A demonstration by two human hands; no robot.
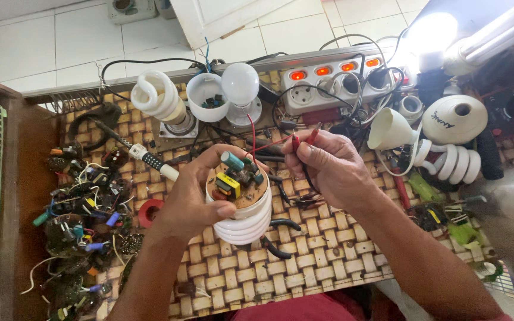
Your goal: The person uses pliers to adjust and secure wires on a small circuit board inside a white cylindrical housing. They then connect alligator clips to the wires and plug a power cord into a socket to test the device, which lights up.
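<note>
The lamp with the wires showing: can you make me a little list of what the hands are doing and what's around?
left hand: holds an opened spiral lamp, its circuit board facing up
right hand: pinches two red-tipped probes beside the board
surface: woven mat
left of mat: pile of loose circuit boards
behind: power strip with lit orange switches, round bulb, spiral bulb
right side: white funnel-shaped lamp part

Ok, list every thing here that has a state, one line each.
Left hand: gripping the opened spiral lamp.
Opened spiral lamp: cover off, circuit board exposed.
Right hand: pinching two red probes together.
Power strip: four switches lit red, plugs inserted.
Round bulb: unlit, upright in a holder.
Spiral lamp at back: unlit.
Soldering iron: lying on the mat.
</note>
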